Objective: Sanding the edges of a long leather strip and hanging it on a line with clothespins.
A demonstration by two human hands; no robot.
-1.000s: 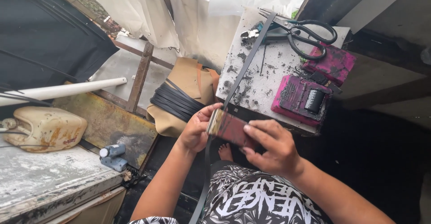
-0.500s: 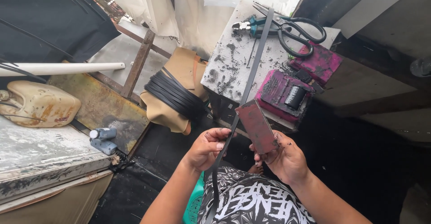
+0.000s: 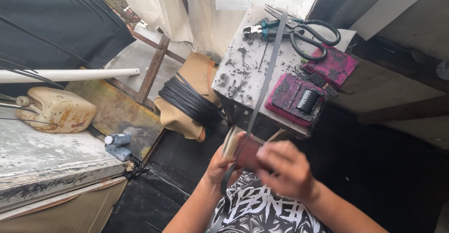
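Cluttered workshop: white curtains (image 3: 206, 4) at 12 o'clock, stained worktable (image 3: 243, 69) centre, dark floor (image 3: 397, 177), possibly daylit.

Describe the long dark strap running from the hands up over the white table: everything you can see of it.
The strap is a narrow, flat, dark grey band, seemingly leather or rubber. It lies straight across the stained white table, its far end reaching the scissors and pliers. It passes over the table's near edge to the left hand, against a reddish-brown block, then hangs curving down.
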